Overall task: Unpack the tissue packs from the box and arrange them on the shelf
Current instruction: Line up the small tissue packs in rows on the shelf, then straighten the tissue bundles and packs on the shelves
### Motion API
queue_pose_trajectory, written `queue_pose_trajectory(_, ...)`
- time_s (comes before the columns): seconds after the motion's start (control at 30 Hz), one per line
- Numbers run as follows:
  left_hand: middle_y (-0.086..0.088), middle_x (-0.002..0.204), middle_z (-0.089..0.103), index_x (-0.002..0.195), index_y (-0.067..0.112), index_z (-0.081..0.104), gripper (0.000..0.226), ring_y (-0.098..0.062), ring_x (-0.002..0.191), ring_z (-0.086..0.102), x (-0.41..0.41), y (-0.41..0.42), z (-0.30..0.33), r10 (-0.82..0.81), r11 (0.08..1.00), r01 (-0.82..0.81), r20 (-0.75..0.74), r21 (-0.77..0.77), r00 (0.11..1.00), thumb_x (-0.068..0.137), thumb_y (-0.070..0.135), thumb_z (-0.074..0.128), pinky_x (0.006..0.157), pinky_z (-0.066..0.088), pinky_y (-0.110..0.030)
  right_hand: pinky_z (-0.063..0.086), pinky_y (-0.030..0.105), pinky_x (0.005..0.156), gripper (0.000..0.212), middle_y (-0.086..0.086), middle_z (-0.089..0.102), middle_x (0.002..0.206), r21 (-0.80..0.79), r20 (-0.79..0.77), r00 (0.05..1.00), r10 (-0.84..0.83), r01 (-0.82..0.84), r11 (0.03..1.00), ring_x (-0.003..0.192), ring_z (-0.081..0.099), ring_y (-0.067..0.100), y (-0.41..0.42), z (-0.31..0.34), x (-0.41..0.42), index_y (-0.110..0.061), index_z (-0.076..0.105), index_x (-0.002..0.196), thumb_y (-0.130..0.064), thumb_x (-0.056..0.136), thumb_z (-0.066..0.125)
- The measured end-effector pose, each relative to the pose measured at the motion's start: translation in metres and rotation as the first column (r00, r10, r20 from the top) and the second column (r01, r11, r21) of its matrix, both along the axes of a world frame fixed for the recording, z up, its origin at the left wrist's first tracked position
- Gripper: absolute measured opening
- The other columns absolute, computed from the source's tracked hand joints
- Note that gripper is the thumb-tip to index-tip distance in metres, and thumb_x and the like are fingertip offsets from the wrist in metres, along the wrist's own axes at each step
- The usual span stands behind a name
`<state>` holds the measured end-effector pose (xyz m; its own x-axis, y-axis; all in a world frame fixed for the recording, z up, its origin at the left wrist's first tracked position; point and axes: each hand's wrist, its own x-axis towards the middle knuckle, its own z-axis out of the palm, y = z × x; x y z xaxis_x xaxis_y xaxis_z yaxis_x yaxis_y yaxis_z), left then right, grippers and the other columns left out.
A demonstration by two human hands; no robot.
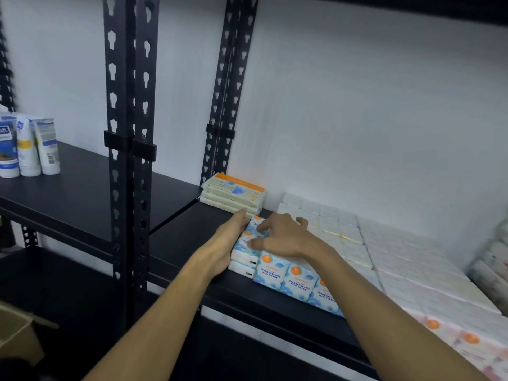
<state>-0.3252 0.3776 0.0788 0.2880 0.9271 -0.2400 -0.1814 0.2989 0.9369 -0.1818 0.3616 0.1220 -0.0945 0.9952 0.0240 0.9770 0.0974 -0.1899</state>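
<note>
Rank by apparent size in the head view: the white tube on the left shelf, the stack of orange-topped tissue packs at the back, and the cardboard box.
1. Stack of orange-topped tissue packs.
2. Cardboard box, though cut off by the frame and nearer the camera, so unsure.
3. White tube.

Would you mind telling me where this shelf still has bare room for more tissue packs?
Bare shelf lies left of the blue packs, in front of the orange-topped stack. Right of both hands, white packs crowd it to the wall.
</note>
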Motion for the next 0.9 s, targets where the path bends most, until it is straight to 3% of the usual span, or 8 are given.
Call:
queue_pose_trajectory(0.1, -0.003, 0.11, 0.073, 0.139, 0.02, 0.055, 0.051, -0.022, 0.102, 0.074, 0.0, -0.001, 0.002, -0.012, 1.0, 0.012, 0.028, -0.012, 1.0, 0.106, 0.054, 0.035, 0.086, 0.059, -0.038, 0.019, 0.047, 0.114, 0.05, -0.005, 0.051, 0.133, 0.016, -0.049, 0.999, 0.005, -0.004, 1.0, 0.133, 0.039, 0.018, -0.001, -0.006, 0.0, -0.027, 0.061, 0.133, -0.051, 0.089, 0.061)
queue_pose_trajectory(0.27, -0.001, 0.091, 0.075, 0.136, 0.016, 0.059, 0.055, -0.02, 0.092, 0.073, 0.005, -0.007, 0.007, 0.012, 0.999, -0.009, -0.058, 0.042, 0.998, 0.108, 0.053, 0.031, 0.087, 0.058, -0.037, 0.021, 0.046, 0.113, 0.048, -0.003, 0.049, 0.14, 0.066, -0.053, 0.999, 0.008, -0.004, 0.998, 0.135, 0.038, 0.019, -0.006, -0.01, -0.001, -0.026, 0.057, 0.135, -0.051, 0.094, 0.055)
queue_pose_trajectory(0.37, 0.001, 0.111, 0.07, 0.147, 0.016, 0.051, 0.06, -0.009, 0.086, 0.065, 0.006, -0.012, 0.016, 0.027, 0.991, -0.001, -0.194, 0.134, 0.981, 0.108, 0.055, 0.028, 0.085, 0.052, -0.03, 0.019, 0.044, 0.113, 0.046, -0.004, 0.049, 0.144, 0.155, -0.194, 0.981, 0.019, 0.012, 0.988, 0.136, 0.04, 0.018, -0.021, -0.002, 0.007, -0.028, 0.056, 0.136, -0.053, 0.098, 0.051)
queue_pose_trajectory(0.47, -0.005, 0.15, 0.054, 0.154, 0.025, 0.044, 0.061, -0.018, 0.121, 0.06, 0.009, -0.02, 0.029, 0.105, 0.961, -0.007, -0.34, 0.278, 0.935, 0.106, 0.059, 0.028, 0.113, 0.042, -0.04, 0.02, 0.043, 0.113, 0.042, -0.004, 0.049, 0.144, 0.24, -0.237, 0.971, 0.02, 0.039, 0.97, 0.136, 0.04, 0.018, -0.048, 0.007, 0.028, -0.027, 0.056, 0.137, -0.049, 0.101, 0.049)
queue_pose_trajectory(0.57, 0.003, 0.164, 0.034, 0.159, 0.029, 0.034, 0.061, -0.02, 0.147, 0.038, 0.02, -0.038, 0.044, 0.159, 0.904, 0.049, -0.44, 0.425, 0.884, 0.104, 0.058, 0.032, 0.122, 0.027, -0.042, 0.025, 0.042, 0.114, 0.041, -0.005, 0.052, 0.143, 0.265, -0.27, 0.963, -0.015, 0.089, 0.96, 0.136, 0.042, 0.017, -0.082, 0.013, 0.065, -0.026, 0.056, 0.136, -0.046, 0.101, 0.052)
queue_pose_trajectory(0.63, 0.005, 0.164, 0.032, 0.158, 0.027, 0.034, 0.058, -0.019, 0.149, 0.032, 0.035, -0.056, 0.054, 0.202, 0.843, 0.081, -0.453, 0.532, 0.868, 0.106, 0.051, 0.039, 0.116, 0.027, -0.034, 0.032, 0.038, 0.113, 0.039, -0.005, 0.056, 0.138, 0.273, -0.316, 0.948, -0.034, 0.125, 0.954, 0.131, 0.047, 0.015, -0.109, 0.014, 0.096, -0.025, 0.055, 0.138, -0.041, 0.101, 0.054)
queue_pose_trajectory(0.73, 0.0, 0.155, 0.045, 0.15, 0.022, 0.044, 0.047, -0.014, 0.135, 0.044, 0.07, -0.083, 0.067, 0.257, 0.74, 0.11, -0.429, 0.664, 0.866, 0.106, 0.038, 0.048, 0.099, 0.031, -0.025, 0.041, 0.027, 0.101, 0.042, -0.003, 0.062, 0.127, 0.306, -0.401, 0.911, -0.094, 0.23, 0.924, 0.119, 0.056, 0.012, -0.158, 0.013, 0.145, -0.026, 0.051, 0.141, -0.032, 0.1, 0.058)
queue_pose_trajectory(0.9, 0.005, 0.146, 0.052, 0.141, 0.023, 0.053, 0.04, -0.011, 0.127, 0.051, 0.149, -0.136, 0.081, 0.14, 0.64, 0.259, -0.441, 0.724, 0.886, 0.104, 0.039, 0.052, 0.098, 0.035, -0.024, 0.047, 0.02, 0.089, 0.038, -0.005, 0.064, 0.113, 0.4, -0.524, 0.824, -0.217, 0.463, 0.791, 0.104, 0.061, 0.007, -0.25, 0.014, 0.231, -0.023, 0.055, 0.136, -0.025, 0.098, 0.063)
